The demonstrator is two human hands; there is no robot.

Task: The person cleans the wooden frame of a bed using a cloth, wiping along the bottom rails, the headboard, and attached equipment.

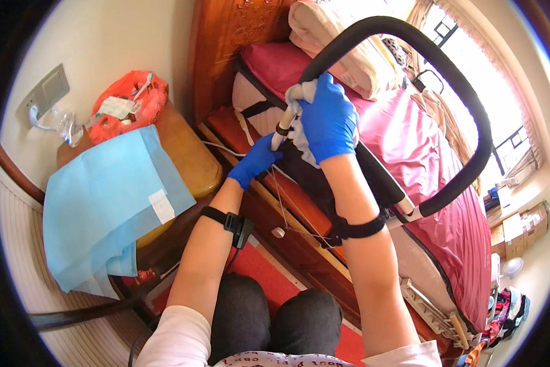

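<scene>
A metal tube frame with a large black foam-covered loop stands tilted before me, beside a bed. My left hand, in a blue glove, grips the lower end of the pale tube near a black ring. Higher up, my right hand, also gloved in blue, presses a light cloth around the tube where the black foam begins. Part of the cloth hangs below the right hand. Thin white cords dangle under the frame. The right palm and its fingertips are mostly hidden.
A wooden bedside table at left bears a red plastic bag and a light blue disposable sheet draped over its edge. The bed has a crimson cover and a rolled quilt. A folded metal rail leans by the bedside.
</scene>
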